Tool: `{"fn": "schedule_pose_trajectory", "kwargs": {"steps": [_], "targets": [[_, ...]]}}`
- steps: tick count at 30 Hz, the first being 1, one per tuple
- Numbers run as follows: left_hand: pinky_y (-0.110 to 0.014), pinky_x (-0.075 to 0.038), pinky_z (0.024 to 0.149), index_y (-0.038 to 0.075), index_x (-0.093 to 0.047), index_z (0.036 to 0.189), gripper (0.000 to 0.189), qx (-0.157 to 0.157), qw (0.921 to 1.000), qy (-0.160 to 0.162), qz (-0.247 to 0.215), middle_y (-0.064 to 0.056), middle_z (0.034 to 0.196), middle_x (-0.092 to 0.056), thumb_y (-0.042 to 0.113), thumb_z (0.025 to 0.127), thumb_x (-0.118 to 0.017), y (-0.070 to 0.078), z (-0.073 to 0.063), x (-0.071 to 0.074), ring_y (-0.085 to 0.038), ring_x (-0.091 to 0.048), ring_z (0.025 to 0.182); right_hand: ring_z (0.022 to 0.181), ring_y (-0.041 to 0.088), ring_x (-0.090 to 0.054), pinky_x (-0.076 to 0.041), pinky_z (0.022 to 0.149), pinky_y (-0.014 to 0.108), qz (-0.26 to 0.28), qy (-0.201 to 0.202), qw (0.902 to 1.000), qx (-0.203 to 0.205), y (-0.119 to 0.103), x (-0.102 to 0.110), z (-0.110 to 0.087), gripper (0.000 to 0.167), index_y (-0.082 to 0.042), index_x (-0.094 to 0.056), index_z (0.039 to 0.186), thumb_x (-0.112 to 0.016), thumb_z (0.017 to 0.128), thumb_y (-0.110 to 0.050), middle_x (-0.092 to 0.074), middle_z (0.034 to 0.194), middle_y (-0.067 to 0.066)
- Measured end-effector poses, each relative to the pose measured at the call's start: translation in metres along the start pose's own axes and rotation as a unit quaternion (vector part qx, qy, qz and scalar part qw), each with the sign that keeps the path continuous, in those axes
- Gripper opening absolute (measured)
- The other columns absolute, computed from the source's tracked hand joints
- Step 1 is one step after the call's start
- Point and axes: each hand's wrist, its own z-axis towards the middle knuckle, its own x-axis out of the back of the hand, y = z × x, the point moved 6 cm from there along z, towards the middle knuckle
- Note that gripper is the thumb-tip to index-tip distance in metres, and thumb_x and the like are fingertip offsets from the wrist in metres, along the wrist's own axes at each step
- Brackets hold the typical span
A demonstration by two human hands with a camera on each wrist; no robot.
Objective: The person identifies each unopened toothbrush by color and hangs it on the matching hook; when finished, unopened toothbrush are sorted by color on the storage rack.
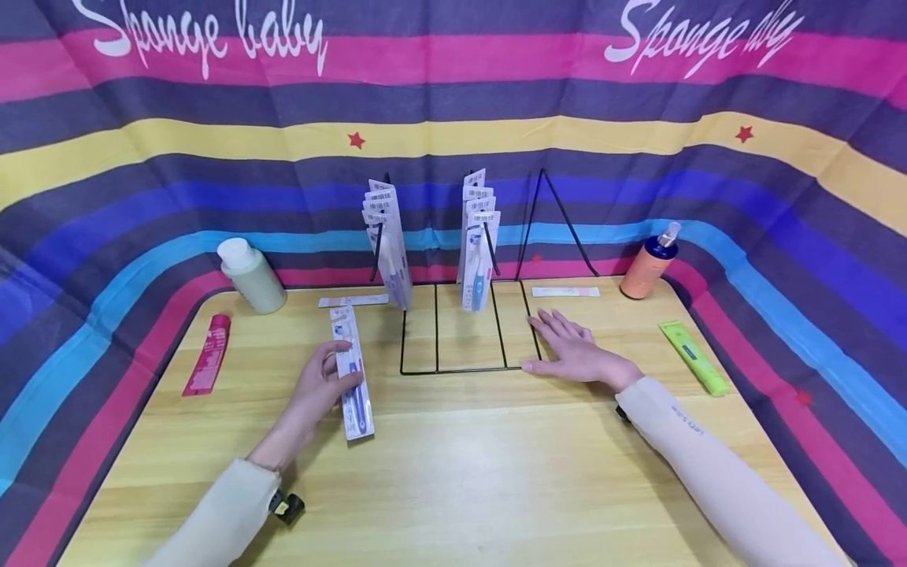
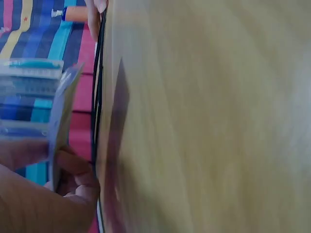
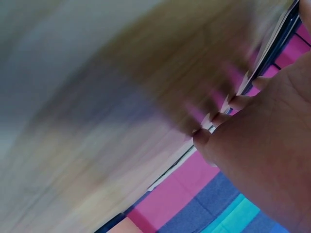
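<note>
My left hand (image 1: pixel 326 386) pinches a packaged toothbrush (image 1: pixel 357 405) with a purple handle, left of a black wire rack (image 1: pixel 453 371). In the left wrist view the package (image 2: pixel 60 116) stands edge-on between thumb and fingers, above the wood. My right hand (image 1: pixel 567 350) lies with fingers spread at the rack's right side, its fingertips by the base wire. In the right wrist view the fingertips (image 3: pixel 201 137) meet the tabletop. Packaged toothbrushes (image 1: pixel 390 252) hang in a row on the rack's left hook, and another row (image 1: pixel 478 252) hangs on the middle one.
A white-capped bottle (image 1: pixel 253 276) and pink tube (image 1: pixel 209 354) are on the left. An orange pump bottle (image 1: pixel 646 266) and green tube (image 1: pixel 693 358) are on the right. Two small flat strips, a left strip (image 1: pixel 353 301) and a right strip (image 1: pixel 565 291), lie near the striped curtain (image 1: pixel 439 138).
</note>
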Motion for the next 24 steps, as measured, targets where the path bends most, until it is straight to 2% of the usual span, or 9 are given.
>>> {"fn": "schedule_pose_trajectory", "kwargs": {"steps": [4,7,9,12,15,17,19,21,24], "targets": [[-0.027,-0.061,0.08,0.002,-0.043,0.154,0.054,-0.09,0.995,0.036,-0.023,-0.023,0.144,-0.061,-0.006,0.105,-0.065,0.013,-0.013,-0.005,-0.009,-0.071,0.101,0.165,0.042,0.005,-0.002,0.123,0.077,0.0,-0.002,1.0,0.005,0.0,-0.003,0.0,0.106,-0.012,-0.013,0.177,-0.062,0.103,-0.069,-0.001,0.182,0.017],[-0.025,-0.059,0.086,-0.005,-0.047,0.149,0.047,-0.203,0.9766,0.056,-0.044,-0.016,0.136,-0.066,-0.011,0.105,-0.062,0.031,-0.025,-0.012,-0.012,-0.07,0.107,0.166,0.041,0.005,-0.003,0.123,0.076,-0.005,0.001,1.0,0.002,0.0,-0.002,0.0,0.106,-0.012,-0.013,0.177,-0.062,0.103,-0.07,-0.001,0.182,0.017],[-0.024,-0.058,0.091,-0.011,-0.048,0.145,0.043,-0.281,0.9558,0.06,-0.062,-0.012,0.133,-0.067,-0.015,0.104,-0.06,0.043,-0.036,-0.018,-0.015,-0.069,0.11,0.166,0.041,0.005,-0.004,0.123,0.076,-0.006,0.002,1.0,0.001,0.0,0.0,0.0,0.106,-0.012,-0.013,0.177,-0.062,0.102,-0.07,-0.001,0.182,0.016],[-0.024,-0.057,0.091,-0.018,-0.049,0.138,0.037,-0.389,0.9154,0.055,-0.087,-0.012,0.128,-0.067,-0.021,0.102,-0.056,0.062,-0.054,-0.027,-0.018,-0.067,0.108,0.166,0.041,0.004,-0.004,0.123,0.076,-0.004,0.003,1.0,0.004,-0.001,0.001,0.0,0.105,-0.012,-0.013,0.177,-0.062,0.103,-0.069,-0.001,0.182,0.017],[-0.024,-0.056,0.089,-0.021,-0.051,0.131,0.034,-0.467,0.8786,0.046,-0.086,-0.014,0.122,-0.067,-0.025,0.097,-0.055,0.079,-0.07,-0.038,-0.02,-0.068,0.105,0.165,0.042,0.004,-0.003,0.123,0.077,-0.004,0.004,1.0,0.008,0.0,0.001,0.001,0.105,-0.011,-0.014,0.176,-0.063,0.103,-0.068,-0.002,0.182,0.017],[-0.025,-0.057,0.088,-0.022,-0.052,0.127,0.034,-0.499,0.8616,0.04,-0.082,-0.015,0.121,-0.066,-0.028,0.094,-0.056,0.086,-0.077,-0.045,-0.02,-0.068,0.104,0.165,0.043,0.004,-0.003,0.122,0.077,-0.005,0.004,0.9999,0.009,0.001,0.0,0.002,0.104,-0.011,-0.014,0.176,-0.062,0.103,-0.068,-0.002,0.182,0.018],[-0.025,-0.057,0.088,-0.022,-0.052,0.125,0.035,-0.514,0.8536,0.035,-0.074,-0.014,0.121,-0.066,-0.029,0.092,-0.056,0.091,-0.081,-0.051,-0.02,-0.069,0.104,0.165,0.042,0.005,-0.003,0.123,0.076,-0.005,0.003,1.0,0.007,0.002,-0.001,0.002,0.104,-0.011,-0.014,0.176,-0.062,0.103,-0.068,-0.001,0.182,0.017],[-0.026,-0.058,0.089,-0.022,-0.052,0.125,0.035,-0.518,0.852,0.029,-0.069,-0.014,0.122,-0.065,-0.029,0.091,-0.056,0.093,-0.081,-0.055,-0.02,-0.07,0.105,0.166,0.041,0.005,-0.003,0.123,0.076,-0.004,0.002,1.0,0.005,0.001,0.0,0.001,0.105,-0.012,-0.013,0.177,-0.062,0.103,-0.068,-0.001,0.182,0.016],[-0.026,-0.057,0.089,-0.021,-0.053,0.126,0.035,-0.511,0.8568,0.024,-0.064,-0.014,0.122,-0.065,-0.028,0.092,-0.057,0.094,-0.076,-0.06,-0.02,-0.07,0.105,0.166,0.04,0.005,-0.004,0.124,0.074,-0.005,0.002,1.0,0.003,0.001,0.001,0.0,0.105,-0.013,-0.012,0.177,-0.062,0.103,-0.068,-0.001,0.182,0.016]]}}
